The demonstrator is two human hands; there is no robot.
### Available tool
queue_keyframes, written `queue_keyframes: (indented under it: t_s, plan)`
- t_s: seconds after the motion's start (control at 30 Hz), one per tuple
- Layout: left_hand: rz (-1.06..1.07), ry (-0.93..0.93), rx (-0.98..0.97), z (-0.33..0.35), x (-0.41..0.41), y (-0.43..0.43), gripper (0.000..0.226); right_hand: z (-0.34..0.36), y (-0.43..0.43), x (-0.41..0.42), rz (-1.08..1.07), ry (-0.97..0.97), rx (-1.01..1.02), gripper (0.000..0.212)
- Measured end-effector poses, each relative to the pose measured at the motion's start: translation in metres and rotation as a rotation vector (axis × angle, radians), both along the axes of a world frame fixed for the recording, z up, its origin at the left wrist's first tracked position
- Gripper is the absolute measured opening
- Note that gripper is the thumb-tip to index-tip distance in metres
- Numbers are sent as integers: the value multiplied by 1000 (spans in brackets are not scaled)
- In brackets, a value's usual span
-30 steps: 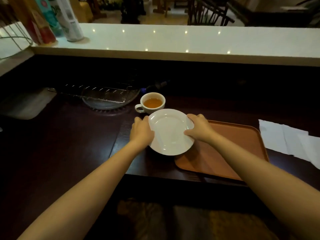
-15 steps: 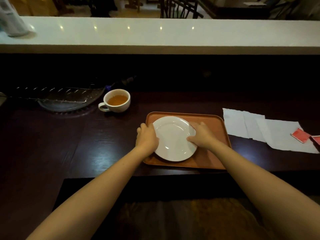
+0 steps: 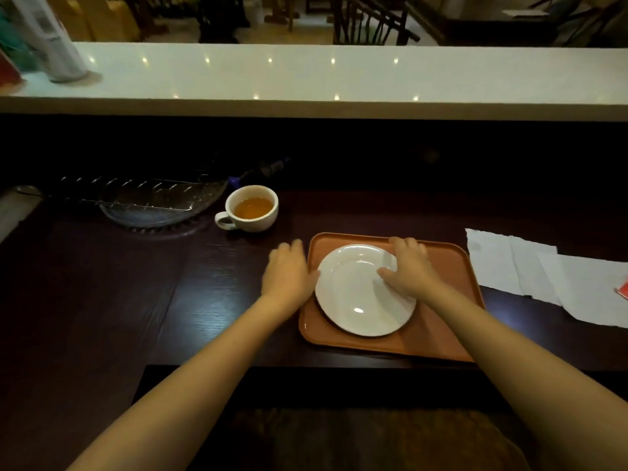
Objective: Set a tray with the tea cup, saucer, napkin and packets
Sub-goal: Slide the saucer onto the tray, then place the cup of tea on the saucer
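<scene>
Letting go cleanly matters now: the saucer (image 3: 365,290) lies flat in the tray's (image 3: 438,334) left half, right hand (image 3: 409,271) resting spread on its far-right rim, left hand (image 3: 287,275) open and empty beside the tray, nearest the cup (image 3: 252,208) far-left on the counter (image 3: 136,300).

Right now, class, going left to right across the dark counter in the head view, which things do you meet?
Glass dish → tea cup → left hand → saucer on the tray → white napkins → red packet at the frame's edge.
</scene>
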State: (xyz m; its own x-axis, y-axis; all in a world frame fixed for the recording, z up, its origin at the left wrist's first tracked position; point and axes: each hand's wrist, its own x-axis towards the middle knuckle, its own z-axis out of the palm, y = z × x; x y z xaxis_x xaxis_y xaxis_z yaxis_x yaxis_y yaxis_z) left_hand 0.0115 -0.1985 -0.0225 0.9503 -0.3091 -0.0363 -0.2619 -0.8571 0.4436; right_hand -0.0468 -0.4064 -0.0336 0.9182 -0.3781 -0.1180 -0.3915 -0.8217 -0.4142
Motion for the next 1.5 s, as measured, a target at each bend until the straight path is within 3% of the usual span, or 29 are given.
queue_keyframes:
  t_s: [0.17,0.5,0.63,0.77,1.1,1.5]
  plan:
    - [279,-49,-192,13,62,75,81,13,46,54,169,-130,190,75]
    - [59,195,-332,-16,159,107,110,-15,121,153,201,-63,532,102]
    - [-16,242,-387,-25,175,107,107,-18,128,168,203,-147,620,94]
    - [-45,197,-499,-32,172,105,87,-19,135,169,219,-212,710,84]
    - [-93,132,-559,-8,122,82,75,-4,108,123,228,-272,739,80]
    - [-186,128,-598,27,35,7,79,41,28,27,233,-273,645,84]
